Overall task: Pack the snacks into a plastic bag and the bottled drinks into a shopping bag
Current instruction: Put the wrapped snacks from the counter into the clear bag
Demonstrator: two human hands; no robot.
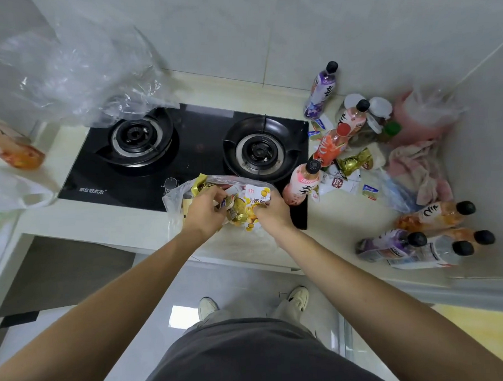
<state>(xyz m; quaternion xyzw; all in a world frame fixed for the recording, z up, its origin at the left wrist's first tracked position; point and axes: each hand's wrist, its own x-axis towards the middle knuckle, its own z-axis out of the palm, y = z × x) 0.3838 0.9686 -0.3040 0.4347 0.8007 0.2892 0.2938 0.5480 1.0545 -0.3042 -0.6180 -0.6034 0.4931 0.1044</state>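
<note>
A clear plastic bag [173, 202] sits on the counter's front edge by the stove, filled with gold and yellow snack packets [241, 209]. My left hand [202, 211] grips the packets at the bag's mouth. My right hand [271, 211] pinches a white and yellow snack pack [257, 194] there. Loose snack packets [348, 168] lie to the right. Upright bottled drinks [302, 182] stand by the stove's right side, with a purple bottle [322, 90] at the wall. Several bottles [414, 241] lie flat at the right. A white shopping bag [11, 189] lies at the far left.
A black two-burner gas stove [191, 152] fills the counter's middle. A large crumpled clear bag [75, 74] hangs at the upper left. An orange packet [12, 149] lies at the left. A pink cloth [416, 168] and a pink bagged container [423, 116] sit in the right corner.
</note>
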